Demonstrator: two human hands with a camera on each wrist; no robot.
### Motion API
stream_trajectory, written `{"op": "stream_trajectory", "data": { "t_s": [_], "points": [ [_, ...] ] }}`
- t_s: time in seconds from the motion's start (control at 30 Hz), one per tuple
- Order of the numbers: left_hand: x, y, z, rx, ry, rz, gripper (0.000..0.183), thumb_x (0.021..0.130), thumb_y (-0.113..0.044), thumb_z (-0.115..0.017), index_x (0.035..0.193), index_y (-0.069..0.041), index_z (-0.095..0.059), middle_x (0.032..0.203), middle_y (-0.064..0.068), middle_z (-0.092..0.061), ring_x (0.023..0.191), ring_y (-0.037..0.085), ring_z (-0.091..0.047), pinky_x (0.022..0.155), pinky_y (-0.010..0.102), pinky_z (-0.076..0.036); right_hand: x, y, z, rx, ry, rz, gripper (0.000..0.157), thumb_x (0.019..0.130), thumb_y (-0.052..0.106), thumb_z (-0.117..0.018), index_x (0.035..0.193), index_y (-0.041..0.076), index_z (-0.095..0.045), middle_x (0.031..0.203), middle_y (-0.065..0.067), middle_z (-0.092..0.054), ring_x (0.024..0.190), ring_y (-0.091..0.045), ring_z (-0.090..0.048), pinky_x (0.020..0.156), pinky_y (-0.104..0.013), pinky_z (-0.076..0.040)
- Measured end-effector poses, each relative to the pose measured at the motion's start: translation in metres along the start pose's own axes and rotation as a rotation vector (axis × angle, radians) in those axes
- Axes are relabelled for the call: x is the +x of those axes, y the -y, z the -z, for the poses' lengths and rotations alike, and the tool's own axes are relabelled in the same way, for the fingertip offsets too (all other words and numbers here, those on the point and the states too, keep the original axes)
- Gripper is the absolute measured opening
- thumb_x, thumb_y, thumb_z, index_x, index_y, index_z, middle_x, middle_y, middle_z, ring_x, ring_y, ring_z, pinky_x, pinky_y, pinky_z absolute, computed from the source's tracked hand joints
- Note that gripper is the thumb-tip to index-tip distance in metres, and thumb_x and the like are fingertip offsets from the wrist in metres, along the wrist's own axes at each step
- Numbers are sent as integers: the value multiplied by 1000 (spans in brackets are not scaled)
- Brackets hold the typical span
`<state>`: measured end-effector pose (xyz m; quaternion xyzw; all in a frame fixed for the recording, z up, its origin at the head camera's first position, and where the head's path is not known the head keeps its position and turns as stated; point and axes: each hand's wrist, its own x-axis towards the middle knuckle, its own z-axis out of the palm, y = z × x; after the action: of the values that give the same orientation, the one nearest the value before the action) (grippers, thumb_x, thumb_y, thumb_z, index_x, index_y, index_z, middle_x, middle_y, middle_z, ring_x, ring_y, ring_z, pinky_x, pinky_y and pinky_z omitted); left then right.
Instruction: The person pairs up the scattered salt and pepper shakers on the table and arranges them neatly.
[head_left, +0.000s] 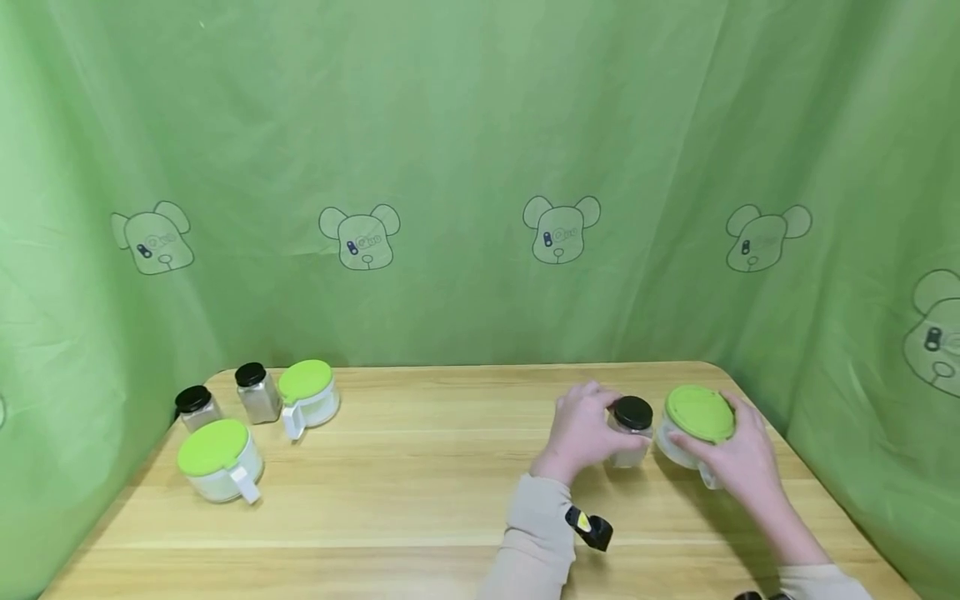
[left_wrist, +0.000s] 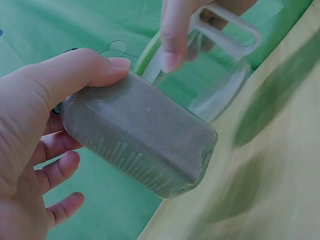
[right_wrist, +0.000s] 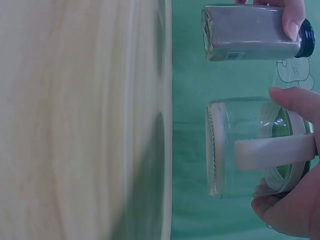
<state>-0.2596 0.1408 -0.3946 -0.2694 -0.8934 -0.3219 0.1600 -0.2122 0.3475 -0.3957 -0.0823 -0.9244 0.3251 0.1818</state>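
My left hand (head_left: 583,432) pinches a square glass spice jar (left_wrist: 145,137) near its black lid (head_left: 632,412). Grey powder fills much of this jar, and small print runs along one side. To its right, my right hand (head_left: 744,458) grips a round glass seasoning pot (right_wrist: 245,120) around its green lid (head_left: 700,412). The pot's pale handle (right_wrist: 272,152) points toward me, and a little white content lies at its bottom. Both vessels are held above the table, their shadows apart from them, side by side with a small gap between.
On the wooden table (head_left: 390,500), at the left, stand two green-lidded pots, one near (head_left: 217,458) and one farther back (head_left: 307,392). Beside them are two black-lidded jars, one at the edge (head_left: 197,407) and another (head_left: 258,393) farther back. A green curtain (head_left: 465,167) surrounds the table.
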Motion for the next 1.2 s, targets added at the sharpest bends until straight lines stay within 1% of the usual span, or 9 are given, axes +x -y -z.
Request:
{"op": "stream_trajectory", "data": {
  "t_s": [0.13, 0.37, 0.57, 0.7, 0.87, 1.03, 1.2],
  "points": [
    [-1, -7, -6, 17, 10, -20, 55, 60, -61, -71, 104, -28, -63, 99, -16, -58, 95, 1, -48, 86, 24, -34, 0, -3, 1, -2, 6, -8, 109, 64, 44, -76, 142, 2, -13, 137, -34, -23, 114, -53, -32, 86, -67, -27],
    [-3, -14, -14, 28, 15, -54, 51, 60, -62, -70, 99, -31, -64, 92, -19, -55, 90, -1, -45, 80, 19, -32, 2, -6, 3, -17, -3, 9, 108, 64, 45, -76, 142, 2, -13, 131, -35, -28, 108, -50, -36, 80, -64, -32],
    [-5, -17, -19, 27, 32, -68, 49, 61, -61, -70, 99, -31, -63, 88, -19, -53, 87, -2, -43, 80, 19, -32, 3, -12, 5, -35, 17, 3, 108, 66, 47, -75, 142, 3, -12, 130, -35, -29, 105, -50, -38, 77, -62, -35],
    [-6, -17, -21, 21, 30, -60, 50, 61, -61, -70, 100, -31, -63, 88, -19, -52, 86, -2, -43, 79, 18, -32, 3, -15, 6, -46, 38, -13, 109, 66, 49, -73, 143, 3, -10, 130, -35, -28, 105, -51, -38, 76, -63, -35],
    [-6, -16, -24, 32, 12, -49, 52, 62, -61, -69, 104, -31, -63, 91, -18, -53, 89, -1, -44, 79, 18, -32, 4, -17, 7, -49, 52, -18, 109, 66, 49, -73, 142, 1, -11, 132, -36, -26, 108, -52, -36, 79, -65, -32],
    [-6, -14, -27, 27, -1, -21, 56, 62, -63, -67, 107, -31, -61, 97, -19, -55, 93, 0, -46, 80, 20, -33, 3, -19, 6, -42, 67, -24, 110, 66, 49, -74, 141, -1, -11, 136, -36, -24, 111, -53, -34, 83, -66, -30],
    [-6, -12, -31, 1, -17, 5, 56, 61, -63, -68, 107, -32, -61, 99, -20, -55, 95, 0, -46, 82, 21, -33, 4, -21, 5, -46, 84, -26, 111, 65, 49, -74, 140, -3, -12, 134, -37, -26, 110, -52, -34, 82, -66, -30]
  ]
}}
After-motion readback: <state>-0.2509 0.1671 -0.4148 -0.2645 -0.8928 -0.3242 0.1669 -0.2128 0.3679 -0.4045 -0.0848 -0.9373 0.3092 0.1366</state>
